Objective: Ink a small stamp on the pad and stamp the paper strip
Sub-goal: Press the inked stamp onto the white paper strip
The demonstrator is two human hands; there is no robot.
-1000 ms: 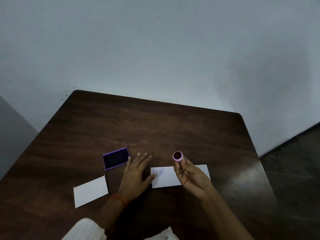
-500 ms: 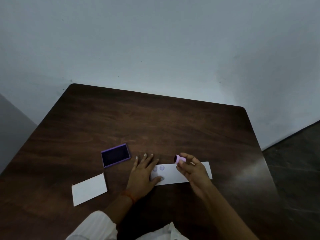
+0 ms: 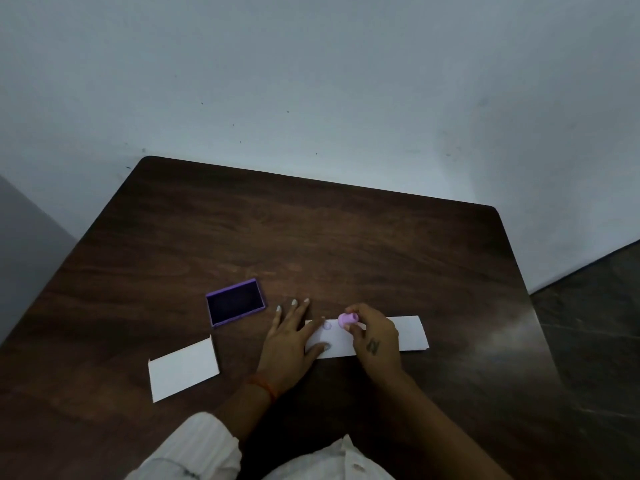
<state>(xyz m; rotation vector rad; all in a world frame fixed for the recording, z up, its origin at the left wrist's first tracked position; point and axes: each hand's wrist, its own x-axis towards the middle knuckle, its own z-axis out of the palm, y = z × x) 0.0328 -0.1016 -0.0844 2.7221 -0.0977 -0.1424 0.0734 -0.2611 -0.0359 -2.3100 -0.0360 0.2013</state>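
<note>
A white paper strip (image 3: 408,332) lies across the dark wooden table (image 3: 311,237) in front of me. My left hand (image 3: 291,344) rests flat with fingers spread, pinning the strip's left end. My right hand (image 3: 375,337) pinches a small pink round stamp (image 3: 347,320) and holds it down on the strip, face hidden against the paper. A faint round stamp mark (image 3: 327,325) shows just left of the stamp. The open purple ink pad (image 3: 236,301) with its dark inked face lies to the left, apart from both hands.
A second white piece of paper (image 3: 183,367) lies at the near left of the table. A pale wall stands behind the table's far edge. Dark floor shows to the right of the table.
My right hand turned the stamp from face-up to face-down and lowered it onto the strip. The left hand stayed on the strip's left end.
</note>
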